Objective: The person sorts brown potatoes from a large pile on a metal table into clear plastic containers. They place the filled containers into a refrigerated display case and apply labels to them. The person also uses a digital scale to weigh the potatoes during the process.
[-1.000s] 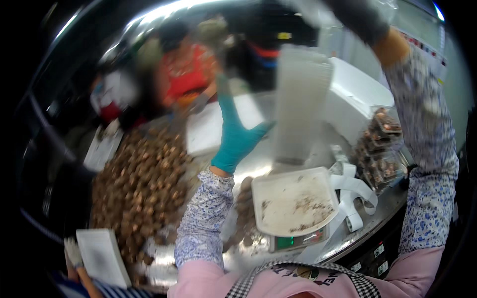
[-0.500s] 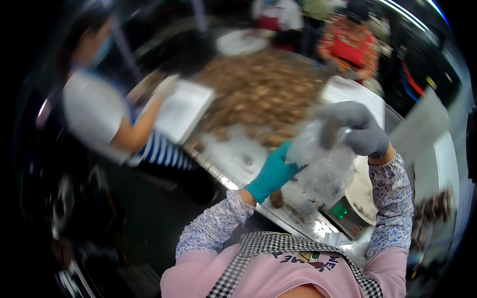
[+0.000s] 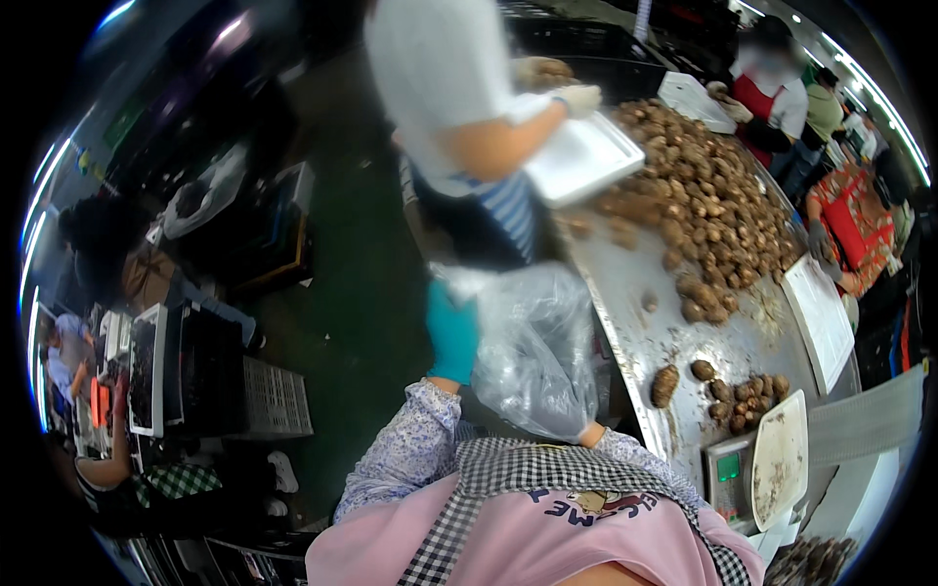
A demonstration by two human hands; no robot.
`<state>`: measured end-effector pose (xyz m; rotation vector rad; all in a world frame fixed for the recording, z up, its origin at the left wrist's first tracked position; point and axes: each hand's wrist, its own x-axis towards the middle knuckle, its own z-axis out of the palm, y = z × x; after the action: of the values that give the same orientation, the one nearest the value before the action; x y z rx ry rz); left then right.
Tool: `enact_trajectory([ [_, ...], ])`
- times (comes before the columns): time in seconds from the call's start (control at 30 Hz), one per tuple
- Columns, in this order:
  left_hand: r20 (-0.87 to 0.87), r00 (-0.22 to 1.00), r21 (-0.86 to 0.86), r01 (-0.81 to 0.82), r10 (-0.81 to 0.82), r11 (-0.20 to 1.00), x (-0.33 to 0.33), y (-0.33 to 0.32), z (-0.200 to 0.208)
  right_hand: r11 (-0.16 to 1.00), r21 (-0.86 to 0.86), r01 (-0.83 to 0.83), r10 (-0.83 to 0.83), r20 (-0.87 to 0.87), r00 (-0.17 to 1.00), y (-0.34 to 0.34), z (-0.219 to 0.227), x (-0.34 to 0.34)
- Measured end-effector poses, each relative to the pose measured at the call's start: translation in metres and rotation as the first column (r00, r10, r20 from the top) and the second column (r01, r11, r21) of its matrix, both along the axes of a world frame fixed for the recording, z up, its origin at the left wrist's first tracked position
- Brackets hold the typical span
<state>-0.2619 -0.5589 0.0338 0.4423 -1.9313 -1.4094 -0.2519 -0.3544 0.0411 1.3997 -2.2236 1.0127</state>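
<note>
A large clear plastic bag [image 3: 532, 342] hangs spread out in front of my chest. My left hand [image 3: 451, 337], in a teal glove, is closed on the bag's upper left edge. My right forearm reaches to the bag's lower right side. Of my right hand, only the wrist [image 3: 590, 434] shows; the crumpled plastic covers the fingers, and I cannot tell if they are inside the bag or behind it. Beside the bag runs a metal table [image 3: 620, 337] with a heap of brown taro-like tubers [image 3: 708, 186].
Close on the right stand a scale [image 3: 728, 471] and a dirty cream tray [image 3: 780, 464]; small tubers [image 3: 747, 400] lie beyond them. A co-worker [image 3: 445, 98] holds a white tray [image 3: 586, 161] ahead. Other people work across the table. Crates [image 3: 274, 396] stand at left.
My view has swung left, and the bag has come away from over the table to its left edge. My right hand, gripping the plastic before, is now covered by it.
</note>
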Motion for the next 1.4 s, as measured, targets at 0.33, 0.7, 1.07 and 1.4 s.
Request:
enact_trajectory([
  [0.33, 0.094, 0.797, 0.439, 0.504, -0.596, 0.743, 0.116, -0.178, -0.052, 0.882, 0.125, -0.455, 0.215, 0.752, 0.624, -0.215, -0.099, -0.075],
  [0.7, 0.544, 0.839, -0.59, 0.353, 0.034, 0.726, 0.139, -0.298, -0.203, 0.725, 0.242, -0.645, 0.371, 0.651, 0.662, -0.372, -0.152, -0.036],
  [1.07, 0.595, 0.769, -0.006, 0.293, -0.232, 0.956, 0.063, -0.315, -0.247, 0.929, 0.323, -0.182, -0.37, 0.85, -0.375, -0.397, -0.381, -0.137],
  [1.4, 0.66, 0.751, 0.737, -0.65, 0.004, 0.186, 0.169, -0.345, -0.294, 0.906, 0.357, 0.228, -0.31, 0.926, -0.216, -0.553, -0.49, -0.407],
])
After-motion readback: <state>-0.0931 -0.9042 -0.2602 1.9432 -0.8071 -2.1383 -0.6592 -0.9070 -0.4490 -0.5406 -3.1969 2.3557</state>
